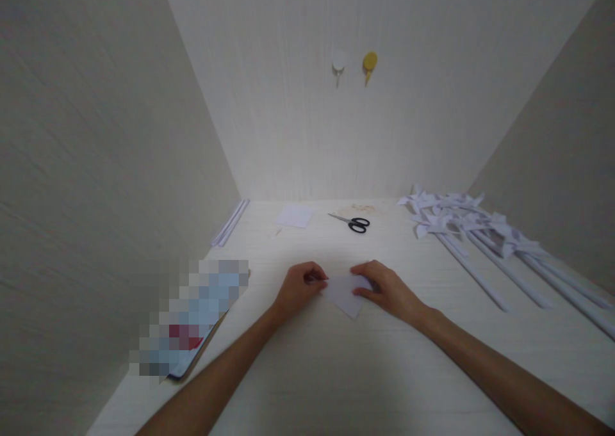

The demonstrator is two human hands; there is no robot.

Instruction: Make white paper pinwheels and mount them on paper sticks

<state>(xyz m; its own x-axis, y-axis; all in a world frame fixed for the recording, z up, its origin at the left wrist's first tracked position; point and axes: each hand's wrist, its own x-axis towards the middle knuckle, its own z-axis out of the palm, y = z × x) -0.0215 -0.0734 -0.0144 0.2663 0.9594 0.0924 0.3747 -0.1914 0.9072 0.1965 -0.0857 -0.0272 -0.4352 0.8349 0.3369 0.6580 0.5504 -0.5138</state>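
Between my two hands, a folded sheet of white paper [346,294] with a triangular shape points one corner toward me, just above or on the table. My left hand [302,287] pinches its left corner between thumb and fingers. At the right corner, my right hand [380,287] has its thumb and fingers closed around the paper's edge. Beyond the hands lie scissors [353,222] with black handles, their blades pointing left. A flat stack of white paper [295,216] rests to the left of the scissors.
Several white paper pinwheels on rolled paper sticks [473,231] are heaped at the right. White paper rolls [230,223] lie at the back left. A pixelated flat object [202,321] sits along the left edge. Two hooks, white [338,64] and yellow [369,62], hang on the wall.
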